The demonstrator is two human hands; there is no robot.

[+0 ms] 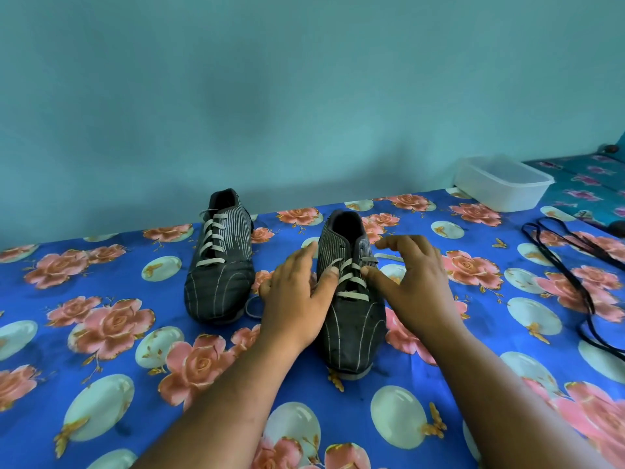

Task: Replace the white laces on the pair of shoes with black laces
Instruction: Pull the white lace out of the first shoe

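Observation:
Two dark striped shoes stand on a blue flowered cloth, toes toward me. The left shoe point(220, 262) is fully laced in white. The right shoe point(351, 319) has white laces point(351, 282) only in its lower eyelets, with loose ends trailing to both sides. My left hand point(297, 292) rests on the right shoe's left side, fingers spread and its thumb touching a lace. My right hand point(412, 282) hovers over the shoe's right side, fingers spread, thumb tip at the laces. Black laces point(571, 265) lie in loops at the right.
A white plastic tub point(504, 187) stands at the back right by the teal wall. A second patterned surface point(588, 184) lies beyond it. The flowered cloth point(118, 333) spreads wide to the left and front.

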